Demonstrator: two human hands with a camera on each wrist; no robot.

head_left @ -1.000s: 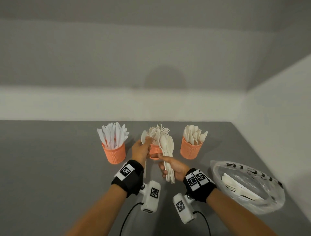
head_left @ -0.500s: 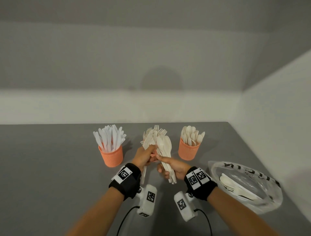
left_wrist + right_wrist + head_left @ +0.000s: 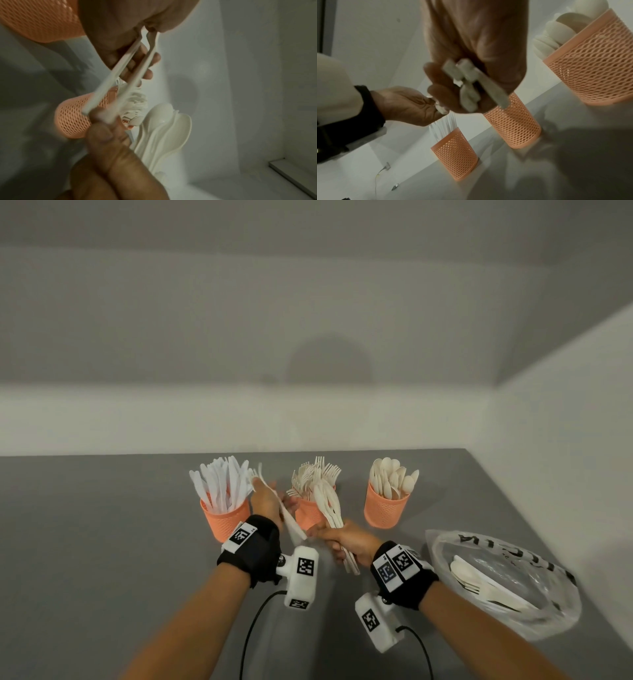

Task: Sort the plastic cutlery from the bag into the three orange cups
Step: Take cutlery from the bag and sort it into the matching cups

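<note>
- The knife cup [image 3: 227,520] stands just left of the left hand's [image 3: 265,501] grip, its white knives upright.
- The left hand pinches two thin pieces [image 3: 286,513] near their working ends, the handles slanting down toward the right hand; the left wrist view [image 3: 120,83] suggests forks, but blur leaves that uncertain.
- The fork cup [image 3: 308,513] sits just beyond both grips, partly hidden by them.
- The right hand [image 3: 344,541] is curled round a bundle of spoons [image 3: 329,508] at the handles, bowls fanned above the grip.
- The spoon cup [image 3: 383,508] stands right of that grip; further right, the clear bag [image 3: 507,580] lies on the grey table [image 3: 85,542] with cutlery left inside.
- Judged by look, the pieces are light, stiff, smooth and somewhat brittle; a loose fan can slip, so hold them mid-handle, squeezed together.
- The head view shows all three cups and the bag; the right wrist view alone shows the handle ends [image 3: 471,88] jutting below the curled fingers.
</note>
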